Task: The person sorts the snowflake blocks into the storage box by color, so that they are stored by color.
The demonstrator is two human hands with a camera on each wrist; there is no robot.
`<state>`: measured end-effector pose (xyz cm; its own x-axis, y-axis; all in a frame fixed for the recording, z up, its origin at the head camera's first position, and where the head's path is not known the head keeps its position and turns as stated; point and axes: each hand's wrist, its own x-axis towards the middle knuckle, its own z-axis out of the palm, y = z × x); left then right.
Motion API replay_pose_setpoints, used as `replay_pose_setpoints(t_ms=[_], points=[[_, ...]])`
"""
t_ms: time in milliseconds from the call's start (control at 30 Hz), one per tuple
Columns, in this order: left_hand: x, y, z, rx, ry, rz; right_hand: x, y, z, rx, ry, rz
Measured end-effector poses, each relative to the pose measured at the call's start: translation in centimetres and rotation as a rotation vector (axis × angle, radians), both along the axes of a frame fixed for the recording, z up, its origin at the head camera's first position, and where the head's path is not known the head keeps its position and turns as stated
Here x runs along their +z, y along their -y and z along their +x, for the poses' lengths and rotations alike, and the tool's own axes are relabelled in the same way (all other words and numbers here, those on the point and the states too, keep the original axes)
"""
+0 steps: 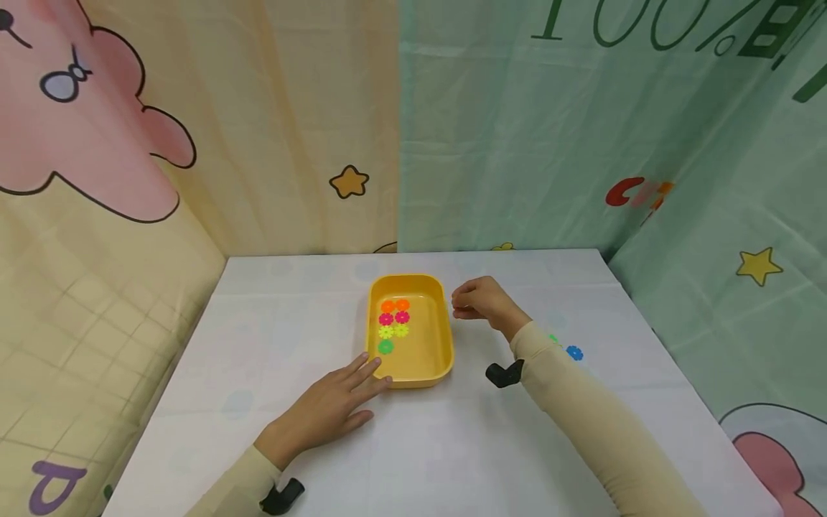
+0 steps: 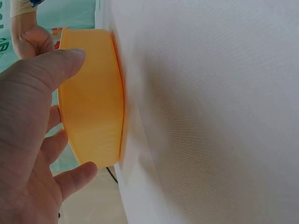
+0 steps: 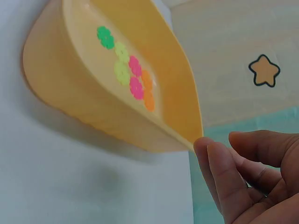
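Observation:
A yellow tray [image 1: 427, 359] stands on the white table. Inside, small flower-shaped pieces lie in rows at its left: orange pieces [image 1: 388, 306], pink pieces [image 1: 385, 319], yellow pieces [image 1: 385, 332] and a single green piece [image 1: 385, 347]. My left hand [image 1: 329, 408] rests at the near left corner of the tray, its fingers spread over the rim. Just off the right side of the tray is my right hand [image 1: 489, 301], fingers bent. In the right wrist view, a gap shows between thumb and fingertips [image 3: 219, 156], with nothing seen in it.
On the table by the right forearm lie a blue flower piece [image 1: 574, 352] and a green piece [image 1: 553, 338], the latter partly hidden by the sleeve. Printed curtains [image 1: 291, 129] hang behind the table [image 1: 271, 345] and at its sides.

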<state>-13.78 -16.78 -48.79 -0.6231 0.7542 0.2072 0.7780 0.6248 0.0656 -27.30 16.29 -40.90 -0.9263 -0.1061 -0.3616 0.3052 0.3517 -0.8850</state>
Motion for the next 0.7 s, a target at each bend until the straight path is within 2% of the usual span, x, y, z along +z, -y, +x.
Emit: replay_pose_setpoints(t_ms=[200, 433, 700], points=[[0.2, 0.1, 0.1, 0.006, 0.009, -0.018, 0.0, -3.8, 0.4, -0.047, 0.003, 0.019], [0.3, 0.0, 0.1, 0.024, 0.026, -0.024, -0.5, -7.5, 0.8, -0.047, -0.016, 0.007], [0.3, -0.2, 0.1, 0.021, 0.036, -0.032, -1.5, -11.4, 1.2, -0.108, 0.014, 0.072]])
